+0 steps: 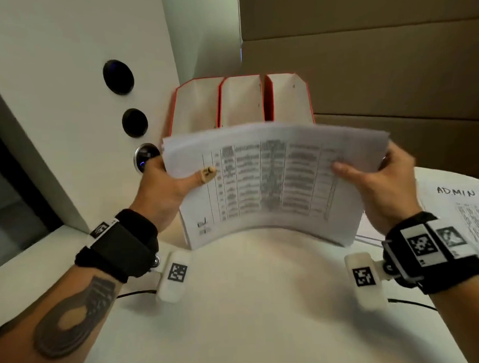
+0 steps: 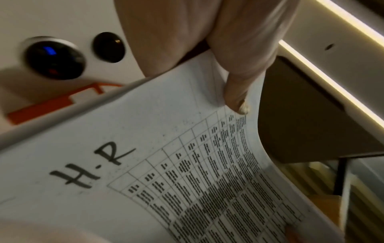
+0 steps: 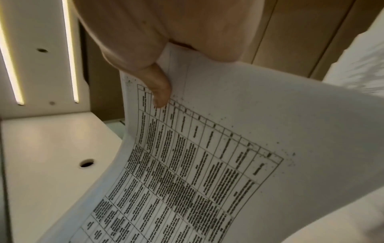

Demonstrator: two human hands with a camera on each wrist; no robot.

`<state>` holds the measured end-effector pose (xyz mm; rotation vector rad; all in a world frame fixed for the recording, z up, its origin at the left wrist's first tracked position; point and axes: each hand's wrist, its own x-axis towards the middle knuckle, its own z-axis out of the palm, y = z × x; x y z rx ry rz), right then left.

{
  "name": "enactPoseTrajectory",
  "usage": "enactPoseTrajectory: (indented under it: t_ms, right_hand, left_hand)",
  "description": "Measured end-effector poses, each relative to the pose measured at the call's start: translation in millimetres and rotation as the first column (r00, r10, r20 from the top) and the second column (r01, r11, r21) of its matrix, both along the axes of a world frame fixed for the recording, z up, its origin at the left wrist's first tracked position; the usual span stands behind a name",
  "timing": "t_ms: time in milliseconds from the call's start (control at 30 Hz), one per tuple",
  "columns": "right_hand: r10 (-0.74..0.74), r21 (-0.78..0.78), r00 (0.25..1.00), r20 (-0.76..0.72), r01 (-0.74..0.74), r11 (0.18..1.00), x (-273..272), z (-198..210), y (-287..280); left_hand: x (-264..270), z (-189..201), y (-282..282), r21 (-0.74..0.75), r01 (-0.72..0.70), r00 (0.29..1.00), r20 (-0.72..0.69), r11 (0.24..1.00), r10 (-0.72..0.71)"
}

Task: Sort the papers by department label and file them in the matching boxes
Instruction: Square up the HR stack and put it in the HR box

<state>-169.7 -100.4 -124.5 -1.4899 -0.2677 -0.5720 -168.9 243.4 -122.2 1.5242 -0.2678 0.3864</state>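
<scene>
Both hands, left hand (image 1: 165, 184) and right hand (image 1: 374, 176), pinch the bowed paper stack (image 1: 271, 180) by opposite edges.

White tabletop (image 1: 250, 303), rounded far right edge. At left, white panel (image 1: 53, 79) leaning over table, 3 round dark fittings in row: top (image 1: 118, 77), middle (image 1: 134, 122), lowest (image 1: 145, 157) metal-ringed with blue glow. Dark opening (image 1: 4, 176) beside panel, far left. Behind table, brown wall (image 1: 378, 54) in broad horizontal bands. Right wrist view: 2 lit strips (image 3: 70, 54) on white surface, white shelf (image 3: 51, 148) with oval hole (image 3: 86, 163).
</scene>
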Motion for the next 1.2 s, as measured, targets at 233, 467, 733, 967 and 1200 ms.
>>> enactPoseTrajectory:
  t_ms: [233, 467, 733, 967, 1200]
  right_hand:
    - [0.218, 0.031, 0.934, -0.282, -0.219, 0.975, 2.1, -24.2, -5.8]
    - [0.241, 0.013, 0.927, -0.286, -0.248, 0.969, 2.0, -32.5, -17.8]
    - [0.286, 0.062, 0.903, -0.319, -0.282, 0.958, 3.1, -38.8, -13.8]
    - [0.04, -0.415, 0.984, -0.173, -0.11, 0.903, -15.9, 29.6, -43.8]
    - [0.151, -0.993, 0.986, -0.075, -0.088, 0.079, -55.9, 107.7, -5.0]
  left_hand:
    - [7.2, -32.6, 3.5, -0.034, 0.108, 0.965, -0.235, 0.994, -0.113]
    - [8.9, -34.9, 5.0, 0.01, 0.111, 0.977, -0.186, 0.994, -0.107]
    - [8.1, -39.0, 2.7, 0.136, 0.112, 0.979, -0.184, 0.984, -0.086]
    - [12.5, -9.6, 21.5, 0.266, 0.141, 0.985, -0.137, 0.954, -0.107]
    - [27.3, 14.6, 8.7, 0.402, 0.299, 0.946, -0.24, 0.865, -0.216]
